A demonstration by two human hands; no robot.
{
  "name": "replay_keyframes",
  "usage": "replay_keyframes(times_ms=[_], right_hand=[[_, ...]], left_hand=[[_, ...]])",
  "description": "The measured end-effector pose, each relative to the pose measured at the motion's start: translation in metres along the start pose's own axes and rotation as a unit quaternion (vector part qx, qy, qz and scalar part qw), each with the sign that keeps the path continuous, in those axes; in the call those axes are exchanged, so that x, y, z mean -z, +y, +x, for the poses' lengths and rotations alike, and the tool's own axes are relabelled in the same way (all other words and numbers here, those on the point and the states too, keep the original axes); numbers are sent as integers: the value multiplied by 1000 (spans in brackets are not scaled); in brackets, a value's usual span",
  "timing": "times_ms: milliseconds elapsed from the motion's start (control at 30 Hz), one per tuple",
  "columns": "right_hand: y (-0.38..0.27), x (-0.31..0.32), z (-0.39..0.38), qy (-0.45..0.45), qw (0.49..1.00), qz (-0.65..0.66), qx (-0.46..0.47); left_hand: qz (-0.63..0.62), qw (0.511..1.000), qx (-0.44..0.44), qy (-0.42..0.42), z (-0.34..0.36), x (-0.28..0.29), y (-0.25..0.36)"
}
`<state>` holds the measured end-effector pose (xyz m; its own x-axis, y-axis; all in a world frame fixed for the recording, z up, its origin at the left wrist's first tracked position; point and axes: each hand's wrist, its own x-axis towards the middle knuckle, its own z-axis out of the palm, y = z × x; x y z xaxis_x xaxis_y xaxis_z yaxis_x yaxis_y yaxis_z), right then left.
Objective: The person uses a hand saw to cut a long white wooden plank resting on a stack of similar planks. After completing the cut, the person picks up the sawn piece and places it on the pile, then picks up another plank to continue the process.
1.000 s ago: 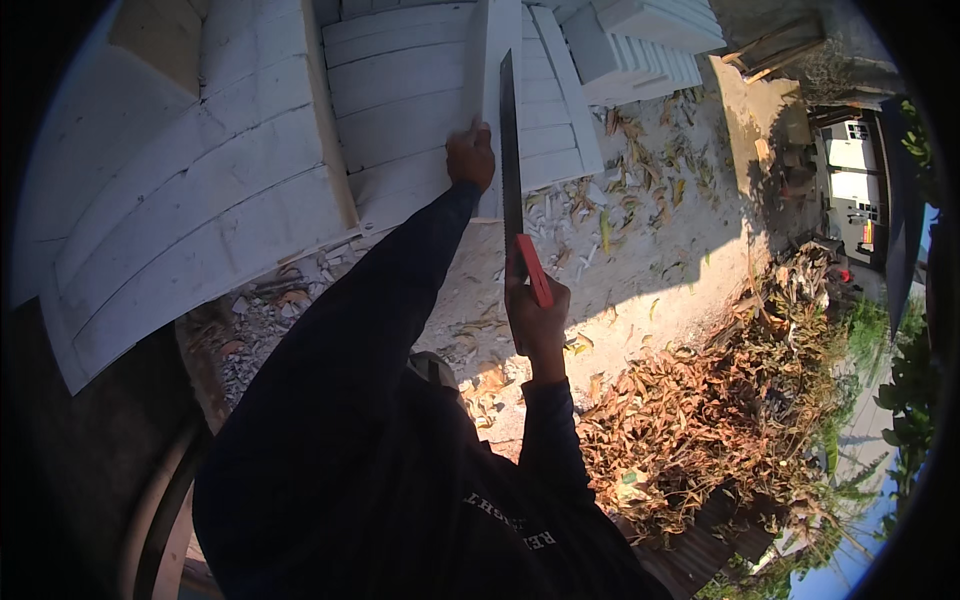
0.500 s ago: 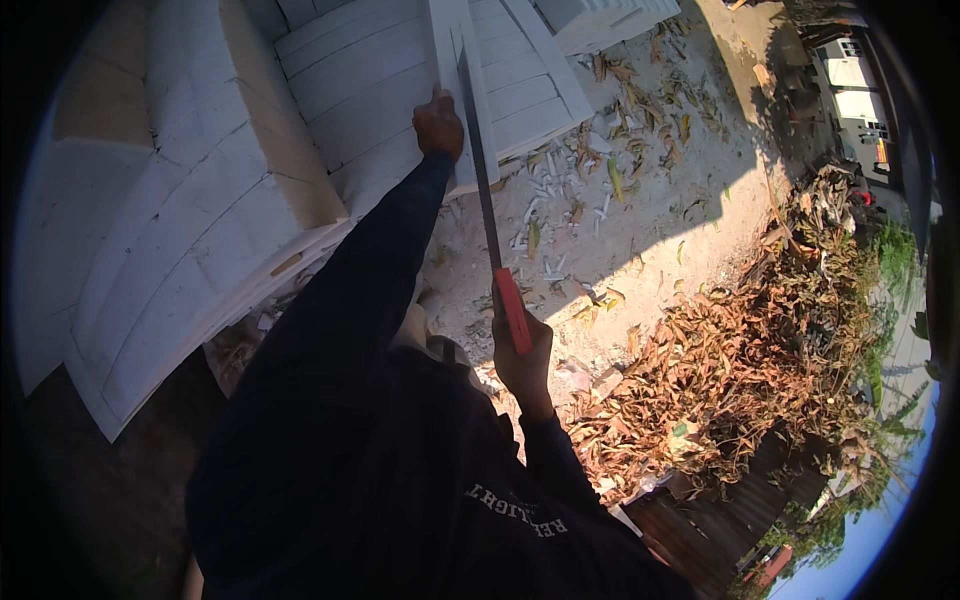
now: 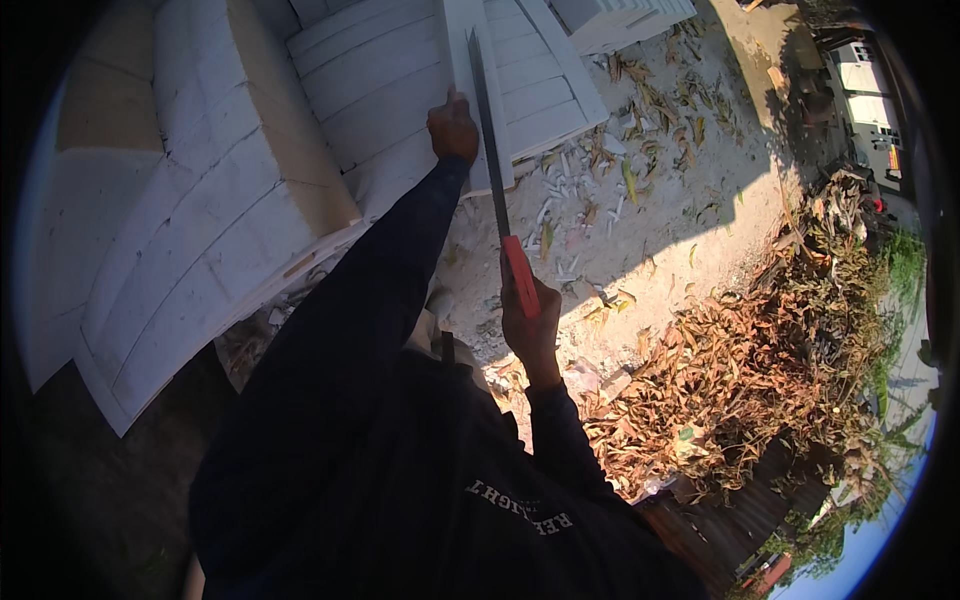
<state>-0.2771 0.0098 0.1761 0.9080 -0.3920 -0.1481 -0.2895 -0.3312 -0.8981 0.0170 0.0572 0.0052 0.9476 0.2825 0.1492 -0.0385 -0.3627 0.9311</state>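
Note:
My right hand (image 3: 532,325) is closed round the red handle of a hand saw (image 3: 490,150). Its long, thin dark blade points away from me and lies along a long white block (image 3: 462,50). To the left of the blade, my left hand (image 3: 453,130) grips the near part of that block, its thumb side uppermost and some fingers hidden. Beneath the block is a bed of pale blocks (image 3: 375,85) laid side by side. The saw's teeth and any cut are too small to make out.
Large white block stacks (image 3: 190,190) stand at left, and another white stack (image 3: 625,22) at the far side. White offcuts (image 3: 565,190) litter the sandy ground. A heap of dry leaves (image 3: 720,390) lies at right, beside corrugated sheet metal (image 3: 730,525).
My right hand has pushed the saw forward, away from me, along the block. My left hand keeps its grip on the block. The whole view has shifted slightly.

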Motion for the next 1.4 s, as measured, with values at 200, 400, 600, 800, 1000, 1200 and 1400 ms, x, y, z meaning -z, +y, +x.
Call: replay_keyframes(times_ms=[200, 400, 600, 800, 1000, 1200, 1400], right_hand=[[-2, 8, 0, -16, 998, -62, 27], [-10, 0, 14, -64, 996, -57, -1], [3, 8, -11, -24, 999, -33, 16], [10, 14, 6, -46, 998, -48, -1], [12, 11, -35, 10, 997, -49, 50], [10, 28, -7, -17, 1000, -4, 12], [25, 20, -65, 2, 998, -30, 50]], left_hand=[[21, 999, -42, -1, -1, 0, -2], [9, 1000, -22, 6, 1, 8, 9], [-3, 999, 33, 14, -3, 5, 8], [22, 999, 27, -24, 7, 7, 6], [-37, 999, -3, 40, 2, 0, -3], [0, 999, 46, -14, 7, -5, -3], [-13, 998, 58, -2, 4, -2, -14]])
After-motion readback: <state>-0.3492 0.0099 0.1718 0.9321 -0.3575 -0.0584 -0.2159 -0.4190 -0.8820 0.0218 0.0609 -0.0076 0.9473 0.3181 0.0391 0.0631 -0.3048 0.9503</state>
